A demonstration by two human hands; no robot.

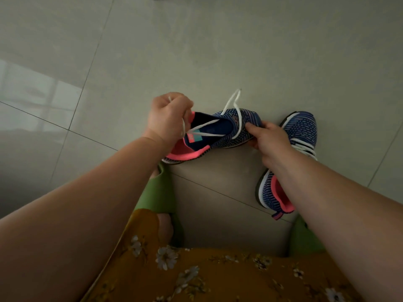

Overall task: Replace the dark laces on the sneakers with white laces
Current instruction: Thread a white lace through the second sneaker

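Left hand (168,118) fisted, grip pinching white lace (209,123) strands, pulled up over heel opening. Right hand (269,141) grip curled round toe end of navy-and-pink sneaker (218,136), thumb on top; sneaker raised off tiled floor (196,51), toe toward right. Free lace end loops above toe. Second sneaker (298,136), white-laced, on floor just right, partly behind right forearm. Green slippers (159,192) below.

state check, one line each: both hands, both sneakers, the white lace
left hand: grips the white lace, pulling it up
right hand: holds the toe of the held sneaker
held sneaker: lifted, tilted, partly laced
white lace: threaded near the toe, one end free
second sneaker: on the floor, white laces in
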